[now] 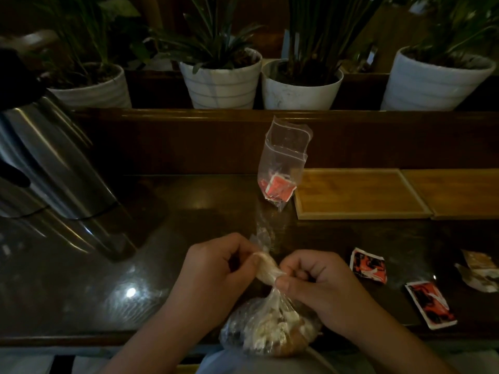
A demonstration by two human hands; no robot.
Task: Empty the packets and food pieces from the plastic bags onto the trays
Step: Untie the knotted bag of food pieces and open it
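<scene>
1. Both hands pinch the twisted, knotted neck of a clear plastic bag of food pieces (270, 330): the left hand (216, 268) holds the upper end of the twist between thumb and fingers, and the right hand (321, 282) is closed on the neck just above the bulging contents. The bag rests at the near edge of the dark table (189, 238), partly over it.
2. This bag looks unopened; the knot appears intact, so its food has yet to reach a tray.
3. A zip bag (280, 168) stands upright just beside the left edge of the nearer wooden tray (359, 195), with red packets inside, so it is not emptied either.
4. Both that tray and the second tray (459, 193), touching it on the right, hold nothing.
5. Two red-and-black packets (368, 265) (430, 303) and a crumpled brownish wrapper (480, 271) lie loose on the table towards its right near side, off the trays.
6. By my judgement the task is at an early stage.
</scene>
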